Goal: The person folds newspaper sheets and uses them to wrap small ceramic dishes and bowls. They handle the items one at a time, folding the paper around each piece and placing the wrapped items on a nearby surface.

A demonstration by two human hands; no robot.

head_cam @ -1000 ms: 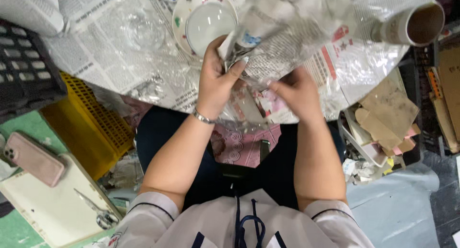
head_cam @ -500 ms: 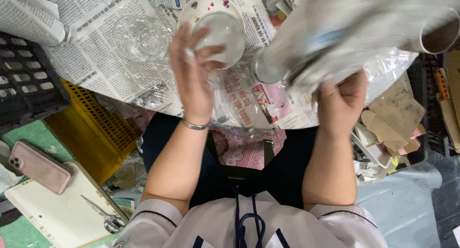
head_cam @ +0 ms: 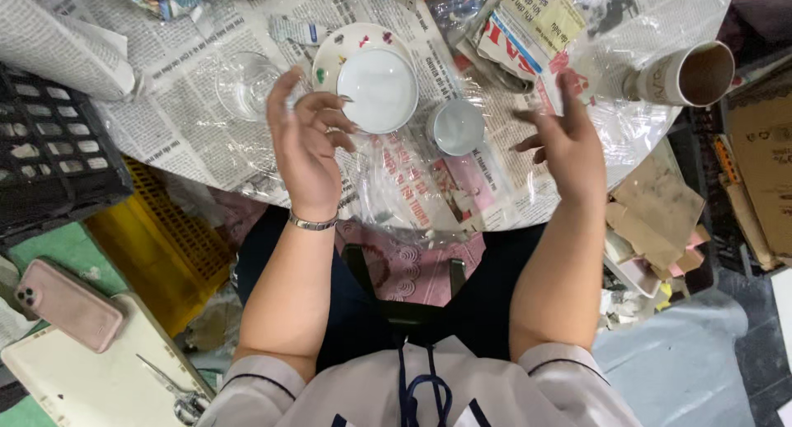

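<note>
My left hand (head_cam: 307,142) hovers with curled, spread fingers just left of a white bowl (head_cam: 378,89) that sits on a patterned saucer (head_cam: 342,47). My right hand (head_cam: 563,142) is raised with fingers apart beside a clear plastic sheet (head_cam: 610,105) and folded newspaper (head_cam: 532,27); the fingertips may touch the plastic. A small white cup (head_cam: 456,126) stands between the hands. A clear glass (head_cam: 246,84) stands left of my left hand. Everything rests on a newspaper-covered table (head_cam: 165,122).
A cardboard tube roll (head_cam: 689,74) lies at the right. A black crate (head_cam: 49,159) and a yellow crate (head_cam: 161,245) sit at the left. On a white tray (head_cam: 78,377) lie a pink phone (head_cam: 70,305) and scissors (head_cam: 173,386). Cardboard scraps (head_cam: 660,221) pile at the right.
The wrapped bundle of paper and plastic my right hand held up is set down. Both hands now hover with fingers apart; the small white cup has come into view.
</note>
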